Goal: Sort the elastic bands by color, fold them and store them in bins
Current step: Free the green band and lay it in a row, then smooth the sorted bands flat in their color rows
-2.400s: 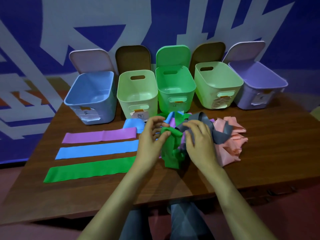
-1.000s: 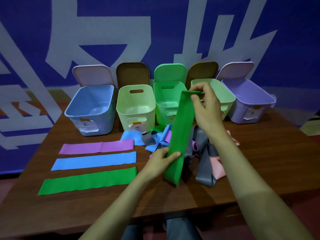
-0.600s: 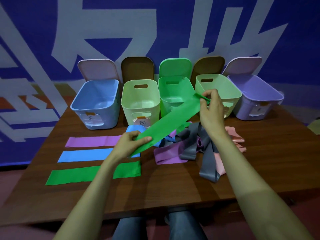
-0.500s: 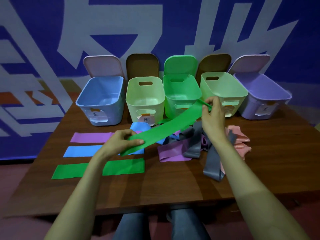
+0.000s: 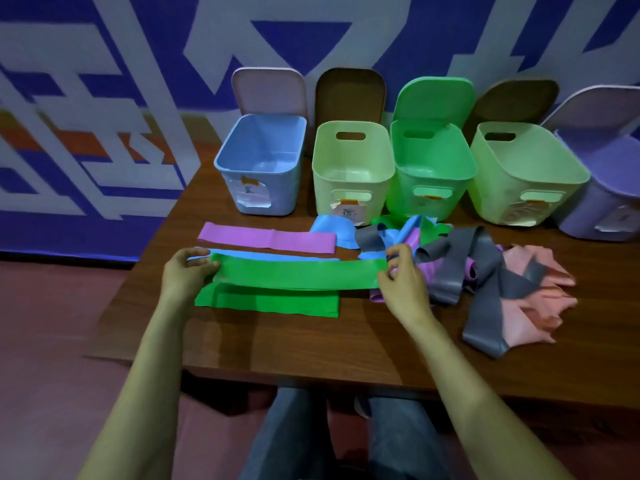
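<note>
Mid-frame, the left hand (image 5: 185, 271) and right hand (image 5: 401, 280) each pinch an end of a green band (image 5: 298, 273), stretched level above the table (image 5: 346, 344). It hangs over another green band (image 5: 270, 301) lying flat. Five open bins (image 5: 429, 168) line the upper right.

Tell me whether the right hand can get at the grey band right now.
Probably yes: the grey band lies uncovered just beside the right hand, though that hand is busy pinching the upper green band.

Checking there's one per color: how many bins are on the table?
5, rowed along the table's back, left to right: blue bin, pale-green bin, green bin, second pale-green bin, purple bin. None seems hidden.
</note>
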Demonstrator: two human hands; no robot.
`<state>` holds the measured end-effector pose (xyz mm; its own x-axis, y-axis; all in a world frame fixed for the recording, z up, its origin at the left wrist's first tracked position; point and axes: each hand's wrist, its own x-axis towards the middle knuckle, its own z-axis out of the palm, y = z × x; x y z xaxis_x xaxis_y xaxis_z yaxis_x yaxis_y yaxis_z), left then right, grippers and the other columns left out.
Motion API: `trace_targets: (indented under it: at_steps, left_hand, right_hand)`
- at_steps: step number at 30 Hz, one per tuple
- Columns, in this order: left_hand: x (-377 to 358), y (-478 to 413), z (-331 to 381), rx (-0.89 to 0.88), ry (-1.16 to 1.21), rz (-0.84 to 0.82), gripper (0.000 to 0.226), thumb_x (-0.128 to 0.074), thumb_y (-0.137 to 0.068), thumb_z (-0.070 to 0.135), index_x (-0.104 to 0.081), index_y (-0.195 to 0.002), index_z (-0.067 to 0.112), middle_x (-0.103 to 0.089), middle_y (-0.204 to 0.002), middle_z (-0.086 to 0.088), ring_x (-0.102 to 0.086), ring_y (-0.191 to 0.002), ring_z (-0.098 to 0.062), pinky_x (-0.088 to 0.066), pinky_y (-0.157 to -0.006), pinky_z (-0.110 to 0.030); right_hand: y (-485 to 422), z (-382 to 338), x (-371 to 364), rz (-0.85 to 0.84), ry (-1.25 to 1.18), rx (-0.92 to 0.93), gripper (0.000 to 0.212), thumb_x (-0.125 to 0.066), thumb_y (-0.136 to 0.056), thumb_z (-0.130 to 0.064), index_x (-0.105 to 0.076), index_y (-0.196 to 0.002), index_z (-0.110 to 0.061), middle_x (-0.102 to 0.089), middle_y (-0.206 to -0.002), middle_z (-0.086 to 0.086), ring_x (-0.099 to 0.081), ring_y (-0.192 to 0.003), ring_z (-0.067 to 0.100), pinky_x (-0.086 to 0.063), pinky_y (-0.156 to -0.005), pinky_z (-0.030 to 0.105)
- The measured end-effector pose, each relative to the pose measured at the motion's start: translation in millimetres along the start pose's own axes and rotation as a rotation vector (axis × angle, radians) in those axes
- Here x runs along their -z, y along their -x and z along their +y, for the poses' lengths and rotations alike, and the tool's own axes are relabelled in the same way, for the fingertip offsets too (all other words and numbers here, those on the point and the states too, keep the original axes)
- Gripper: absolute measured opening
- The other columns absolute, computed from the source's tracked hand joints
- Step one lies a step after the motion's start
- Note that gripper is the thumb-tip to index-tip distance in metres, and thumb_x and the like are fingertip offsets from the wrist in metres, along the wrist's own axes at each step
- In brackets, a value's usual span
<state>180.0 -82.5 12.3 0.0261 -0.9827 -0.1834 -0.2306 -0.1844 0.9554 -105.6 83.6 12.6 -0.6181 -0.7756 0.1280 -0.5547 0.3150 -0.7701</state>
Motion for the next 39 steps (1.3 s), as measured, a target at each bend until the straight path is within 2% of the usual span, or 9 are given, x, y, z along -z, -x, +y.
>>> trace_targets:
  at_steps: [2,3,6,8,11,15,23,34,39]
  left_hand:
    - [8.5,-5.6,-10.2,-0.05,-0.098,0.111,0.022,-0.068,-0.079,-0.003,-0.058,-0.087,0.014,-0.062,-0.089,-0.014,-0.061,-0.068,-0.017,-0.053,-0.075,-0.034]
    - [12.4,-6.9,-13.6,-0.085,-0.179,0.162,0.021,-0.07,-0.078,0.0,-0.059,-0.089,0.014,-0.063,-0.09,-0.012,-0.061,-0.075,-0.021,-0.05,-0.08,-0.036]
    - [23.8,-3.9,-18.3,-0.175,-0.316,0.257,0.018,-0.069,-0.079,0.003,-0.06,-0.095,0.007,-0.062,-0.086,-0.006,-0.057,-0.082,-0.017,-0.041,-0.075,-0.027]
    - [29.7,-3.7,-22.1,-0.219,-0.369,0.276,0.011,-0.065,-0.081,0.002,-0.063,-0.09,0.005,-0.064,-0.084,-0.008,-0.057,-0.081,-0.019,-0.038,-0.073,-0.026]
    - [39.7,-11.9,-35.6,-0.244,-0.486,0.268,0.018,-0.055,-0.081,-0.003,-0.069,-0.081,0.009,-0.07,-0.09,-0.012,-0.063,-0.088,-0.027,-0.042,-0.078,-0.028]
    - [47.5,-18.5,-44.0,-0.266,-0.573,0.245,0.022,-0.054,-0.081,-0.004,-0.073,-0.088,0.005,-0.07,-0.099,-0.017,-0.063,-0.096,-0.034,-0.047,-0.088,-0.037]
    - [51.9,-22.7,-46.4,-0.305,-0.661,0.224,0.02,-0.055,-0.083,-0.002,-0.072,-0.093,0.004,-0.068,-0.103,-0.016,-0.06,-0.098,-0.036,-0.044,-0.084,-0.038]
    - [51.2,-19.0,-43.4,-0.243,-0.709,0.183,0.017,-0.057,-0.085,-0.002,-0.071,-0.093,0.005,-0.065,-0.104,-0.016,-0.058,-0.098,-0.036,-0.046,-0.082,-0.04]
    - [46.3,-13.5,-51.5,-0.23,-0.735,0.217,0.021,-0.055,-0.085,-0.003,-0.068,-0.101,0.001,-0.057,-0.108,-0.02,-0.053,-0.1,-0.04,-0.041,-0.081,-0.039]
  right_hand:
    - [8.1,-4.7,-12.2,-0.092,0.06,0.001,0.034,-0.051,-0.083,0.002,-0.044,-0.111,-0.015,-0.049,-0.077,0.006,-0.049,-0.071,0.024,-0.034,-0.059,0.032]
    - [11.6,-7.0,-17.9,-0.119,0.074,0.011,0.035,-0.051,-0.083,0.002,-0.045,-0.113,-0.017,-0.048,-0.078,0.004,-0.049,-0.071,0.022,-0.033,-0.058,0.03]
    - [18.0,-14.0,-35.4,-0.174,0.082,0.064,0.029,-0.05,-0.084,0.003,-0.047,-0.106,-0.015,-0.041,-0.074,-0.008,-0.043,-0.065,0.011,-0.031,-0.052,0.024]
    - [19.9,-18.4,-45.5,-0.216,0.114,0.099,0.023,-0.05,-0.084,0.003,-0.048,-0.099,-0.015,-0.042,-0.076,-0.008,-0.043,-0.067,0.012,-0.029,-0.054,0.022]
    - [22.8,-22.3,-57.5,-0.285,0.136,0.106,0.016,-0.05,-0.087,0.0,-0.05,-0.096,-0.014,-0.048,-0.091,-0.001,-0.048,-0.076,0.016,-0.035,-0.063,0.026]
    - [24.5,-23.9,-66.7,-0.328,0.195,0.112,0.014,-0.051,-0.089,-0.004,-0.049,-0.097,-0.015,-0.048,-0.093,0.0,-0.049,-0.077,0.016,-0.035,-0.061,0.023]
    - [24.6,-30.5,-71.5,-0.359,0.369,0.092,0.016,-0.054,-0.086,-0.008,-0.047,-0.098,-0.016,-0.049,-0.093,-0.003,-0.047,-0.078,0.016,-0.032,-0.067,0.025]
    - [24.8,-33.2,-72.4,-0.375,0.394,0.058,0.019,-0.054,-0.089,-0.01,-0.051,-0.107,-0.014,-0.055,-0.108,0.003,-0.048,-0.085,0.015,-0.037,-0.071,0.024]
    - [28.1,-36.4,-72.1,-0.359,0.478,0.063,0.02,-0.054,-0.091,-0.017,-0.051,-0.111,-0.014,-0.039,-0.112,0.003,-0.046,-0.083,0.013,-0.039,-0.067,0.023]
